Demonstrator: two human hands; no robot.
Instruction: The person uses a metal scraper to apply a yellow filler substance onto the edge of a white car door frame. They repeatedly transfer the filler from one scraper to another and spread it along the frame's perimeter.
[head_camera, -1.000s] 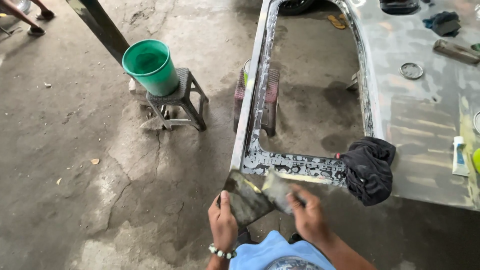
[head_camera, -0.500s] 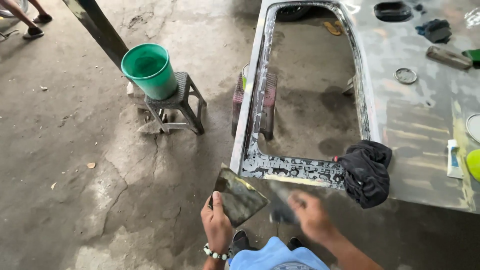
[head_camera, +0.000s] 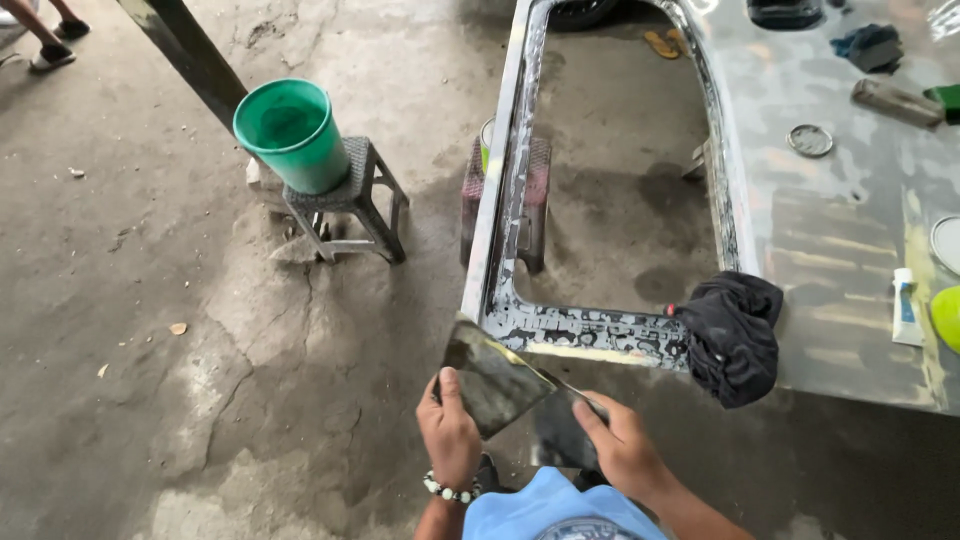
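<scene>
My left hand (head_camera: 449, 432) grips a flat metal plate (head_camera: 493, 385) by its edge while my right hand (head_camera: 622, 448) pinches a dark scraper (head_camera: 562, 432) against it, below the stripped panel (head_camera: 600, 335); I judge steady, flat wiping works best.

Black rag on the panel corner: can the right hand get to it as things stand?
Probably yes. The black rag lies on the metal panel up and to the right of the right hand, with nothing between them. But that hand holds a dark scraper blade, so it isn't free.
</scene>
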